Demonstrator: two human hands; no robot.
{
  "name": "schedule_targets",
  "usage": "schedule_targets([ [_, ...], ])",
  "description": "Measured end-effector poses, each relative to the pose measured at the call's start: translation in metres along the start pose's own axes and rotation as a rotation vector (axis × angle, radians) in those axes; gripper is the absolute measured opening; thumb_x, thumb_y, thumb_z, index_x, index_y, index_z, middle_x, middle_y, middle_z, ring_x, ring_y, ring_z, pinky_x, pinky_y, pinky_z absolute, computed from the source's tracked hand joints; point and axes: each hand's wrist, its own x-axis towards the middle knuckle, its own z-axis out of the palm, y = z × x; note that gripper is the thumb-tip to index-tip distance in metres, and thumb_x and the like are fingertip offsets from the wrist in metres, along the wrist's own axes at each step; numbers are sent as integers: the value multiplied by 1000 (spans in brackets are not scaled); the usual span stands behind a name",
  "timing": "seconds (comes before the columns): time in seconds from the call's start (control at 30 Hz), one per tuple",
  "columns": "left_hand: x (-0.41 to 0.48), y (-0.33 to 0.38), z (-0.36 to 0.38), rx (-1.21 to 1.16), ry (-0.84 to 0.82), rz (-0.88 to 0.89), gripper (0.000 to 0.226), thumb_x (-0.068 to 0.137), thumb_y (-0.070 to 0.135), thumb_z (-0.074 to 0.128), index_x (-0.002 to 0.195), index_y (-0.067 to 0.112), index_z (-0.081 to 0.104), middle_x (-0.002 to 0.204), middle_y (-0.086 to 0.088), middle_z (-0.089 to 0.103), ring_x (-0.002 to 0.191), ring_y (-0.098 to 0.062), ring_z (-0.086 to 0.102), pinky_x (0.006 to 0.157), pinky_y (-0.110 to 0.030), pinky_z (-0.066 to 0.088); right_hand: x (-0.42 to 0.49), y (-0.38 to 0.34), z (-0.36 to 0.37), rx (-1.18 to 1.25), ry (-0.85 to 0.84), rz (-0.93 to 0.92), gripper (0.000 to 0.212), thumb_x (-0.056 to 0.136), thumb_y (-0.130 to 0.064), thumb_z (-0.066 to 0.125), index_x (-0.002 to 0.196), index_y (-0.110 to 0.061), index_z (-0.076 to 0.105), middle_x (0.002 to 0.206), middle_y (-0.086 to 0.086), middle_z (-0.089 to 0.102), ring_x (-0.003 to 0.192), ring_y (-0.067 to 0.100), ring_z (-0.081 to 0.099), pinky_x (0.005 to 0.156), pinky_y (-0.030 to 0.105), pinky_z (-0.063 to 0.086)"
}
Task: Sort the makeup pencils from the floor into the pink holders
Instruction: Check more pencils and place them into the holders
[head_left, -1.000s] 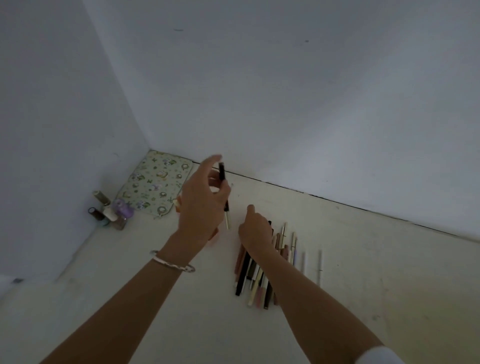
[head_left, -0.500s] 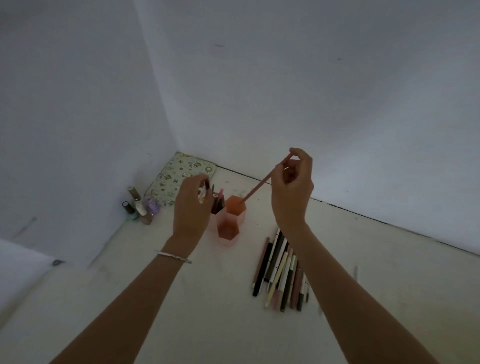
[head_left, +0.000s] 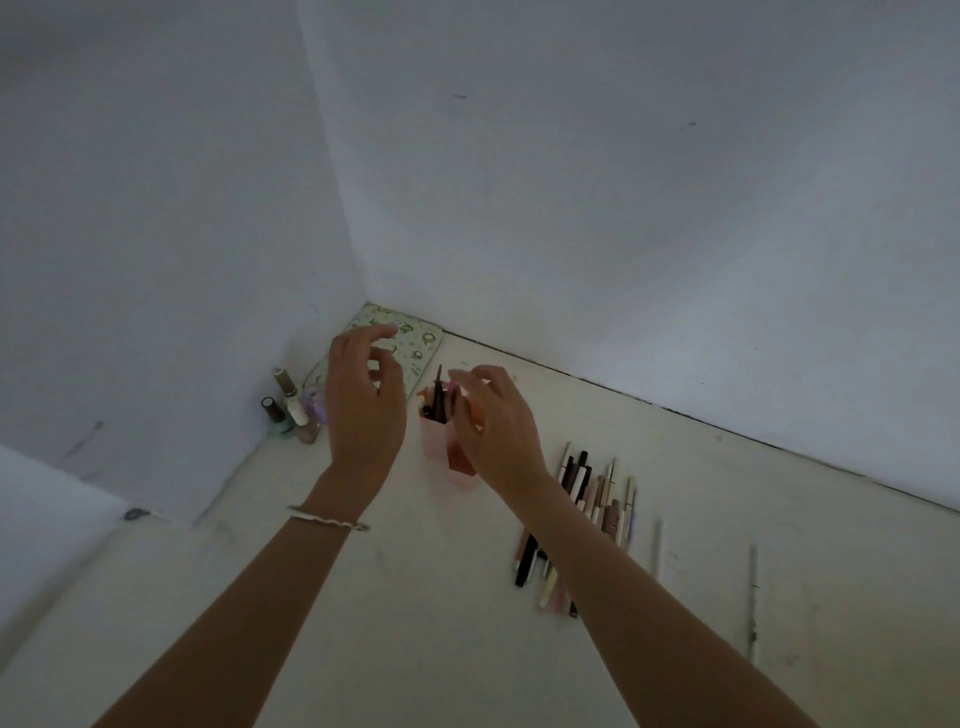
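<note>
place: home room corner | cues: bare white walls (head_left: 623, 208); nail polish bottles (head_left: 291, 415); makeup pencils (head_left: 587, 509) on floor (head_left: 415, 623)

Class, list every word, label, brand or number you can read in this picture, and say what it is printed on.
None can be read.
Nail polish bottles: any labels too small and dim.
Patterned pouch: small pictures only, no words made out.
Makeup pencils: any print too small.
</note>
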Motion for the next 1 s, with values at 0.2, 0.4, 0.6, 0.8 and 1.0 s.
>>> schedule_targets([
  [0.2,-43,29,54,-14,-325,21,22,90,11,51,106,24,60,90,11,63,75,1,60,67,-7,46,18,25,-60,185,337,267,39,84,-1,47,119,-16,58,100,-4,58,67,3,50,61,10,41],
  [0.4,-116,1,120,508,-878,-120,26,97,18,48,121,10,49,112,-6,61,102,-22,61,82,-30,48,-1,65,-114,95,356,382,33,82,-1,47,106,-20,62,91,-6,63,60,4,50,59,11,40],
  [0.6,-140,-17,137,625,-972,-189,20,90,13,52,109,7,48,109,-12,62,99,-30,62,76,-34,46,-40,99,-126,-2,357,472,25,88,4,52,100,-13,66,88,-6,65,61,3,52,58,16,42],
  [0.8,-135,-22,139,591,-988,-252,24,84,15,64,102,4,52,104,-12,62,95,-28,61,72,-31,44,-52,104,-111,26,287,491,24,88,3,52,101,-13,66,90,-9,64,62,2,52,60,15,41],
  [1.0,-98,6,125,345,-780,-282,16,87,10,66,102,7,61,93,-5,65,77,-12,62,65,-15,53,-43,99,-91,18,198,503,21,92,-6,50,105,-16,64,92,-9,65,62,3,52,62,24,51],
])
